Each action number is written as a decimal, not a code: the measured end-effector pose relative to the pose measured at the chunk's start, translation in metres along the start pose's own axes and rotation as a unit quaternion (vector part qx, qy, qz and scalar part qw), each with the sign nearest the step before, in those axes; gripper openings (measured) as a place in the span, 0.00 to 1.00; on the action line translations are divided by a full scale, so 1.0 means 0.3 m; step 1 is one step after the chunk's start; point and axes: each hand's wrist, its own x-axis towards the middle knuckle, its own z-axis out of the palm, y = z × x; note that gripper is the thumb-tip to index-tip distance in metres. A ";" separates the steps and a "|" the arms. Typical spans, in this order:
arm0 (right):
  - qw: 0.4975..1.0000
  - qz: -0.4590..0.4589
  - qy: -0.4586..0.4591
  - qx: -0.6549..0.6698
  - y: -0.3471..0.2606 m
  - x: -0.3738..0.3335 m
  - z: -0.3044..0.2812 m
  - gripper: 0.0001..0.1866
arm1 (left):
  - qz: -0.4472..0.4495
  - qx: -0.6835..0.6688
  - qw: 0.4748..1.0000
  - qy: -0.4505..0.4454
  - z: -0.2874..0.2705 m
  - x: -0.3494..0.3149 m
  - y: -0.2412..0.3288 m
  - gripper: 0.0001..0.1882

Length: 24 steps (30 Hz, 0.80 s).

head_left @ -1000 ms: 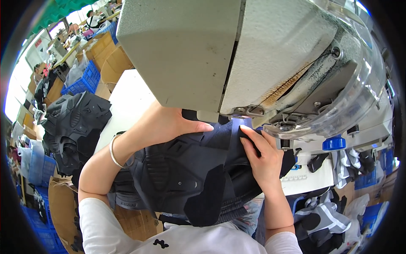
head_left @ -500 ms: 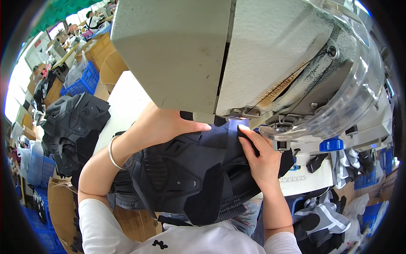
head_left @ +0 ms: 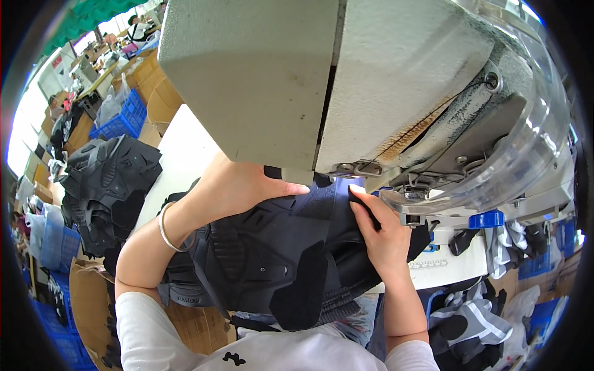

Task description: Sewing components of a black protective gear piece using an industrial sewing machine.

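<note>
Head view: saw a stack of dark moulded pieces [head_left: 108,188] at nine o'clock and white bench [head_left: 185,139] toward ten. Found the left hand [head_left: 238,185] also at nine, nearer centre, with thumb laid on a black moulded garment [head_left: 266,247]; could not tell its grip, with fingers hidden by the machine head [head_left: 247,93] at twelve. Saw the garment spread from centre to six o'clock, and the right hand [head_left: 383,226] at four with fingertips on dark cloth; could not tell pinching from pressing. Seemed best to hold the cloth flat and guide gently. Noted tight room beneath the machine head, bench edge at four, blue knob [head_left: 486,219] at three and transparent guard [head_left: 544,117] at two.
</note>
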 end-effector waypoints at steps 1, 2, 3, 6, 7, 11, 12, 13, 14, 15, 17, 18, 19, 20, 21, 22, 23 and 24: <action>1.000 0.000 -0.001 -0.001 0.003 0.000 -0.002 0.13 | 0.000 -0.002 1.000 0.000 0.003 -0.002 0.002 0.26; 1.000 -0.011 0.001 -0.008 0.006 0.001 -0.002 0.13 | -0.023 0.012 1.000 -0.007 0.005 -0.005 0.004 0.25; 1.000 -0.022 0.003 -0.015 0.008 0.002 0.000 0.13 | -0.046 0.025 0.999 -0.015 0.006 -0.008 0.005 0.25; 1.000 -0.010 -0.006 -0.024 0.010 0.000 0.011 0.12 | -0.016 0.008 1.000 0.020 -0.007 -0.015 0.010 0.25; 1.000 -0.011 -0.009 -0.025 0.007 0.000 0.015 0.12 | -0.018 0.007 1.000 0.022 -0.007 -0.020 0.002 0.25; 0.999 0.010 -0.018 -0.026 0.026 -0.006 -0.008 0.12 | -0.056 -0.047 0.997 -0.006 0.038 -0.005 -0.021 0.24; 1.000 0.003 -0.011 -0.029 0.025 -0.003 -0.007 0.11 | -0.067 -0.098 0.993 -0.008 0.046 -0.006 -0.036 0.24; 0.999 0.000 -0.013 -0.030 0.028 0.001 -0.005 0.11 | -0.068 -0.099 0.993 -0.005 0.047 -0.007 -0.037 0.24; 1.000 -0.004 -0.010 -0.016 0.035 0.001 0.000 0.12 | -0.032 -0.082 0.996 0.022 0.049 -0.009 -0.037 0.24; 1.000 -0.009 -0.008 -0.001 0.041 0.002 0.003 0.12 | 0.003 -0.063 0.997 0.048 0.051 -0.009 -0.036 0.24; 1.000 -0.002 -0.012 -0.002 0.052 0.004 0.005 0.12 | 0.020 -0.032 0.997 0.060 0.049 -0.015 -0.033 0.24; 1.000 0.005 -0.014 -0.003 0.055 0.006 0.003 0.12 | 0.037 0.001 0.997 0.071 0.048 -0.017 -0.030 0.23; 1.000 0.006 -0.015 -0.005 0.050 0.009 -0.002 0.12 | 0.037 -0.002 0.997 0.071 0.044 -0.017 -0.027 0.23; 0.999 0.017 -0.024 0.013 0.043 0.014 -0.004 0.12 | 0.017 -0.015 0.999 0.049 0.041 -0.016 -0.028 0.23; 0.999 0.027 -0.033 0.031 0.040 0.017 -0.006 0.12 | -0.004 -0.027 0.999 0.026 0.041 -0.014 -0.030 0.23; 0.999 0.028 -0.033 0.029 0.041 0.018 -0.008 0.12 | -0.003 -0.029 0.999 0.026 0.047 -0.013 -0.032 0.23; 0.999 0.029 -0.034 0.030 0.039 0.017 -0.009 0.12 | -0.018 -0.060 0.998 0.024 0.050 -0.016 -0.033 0.23; 0.998 0.029 -0.035 0.031 0.037 0.017 -0.009 0.12 | -0.032 -0.090 0.995 0.023 0.053 -0.018 -0.034 0.24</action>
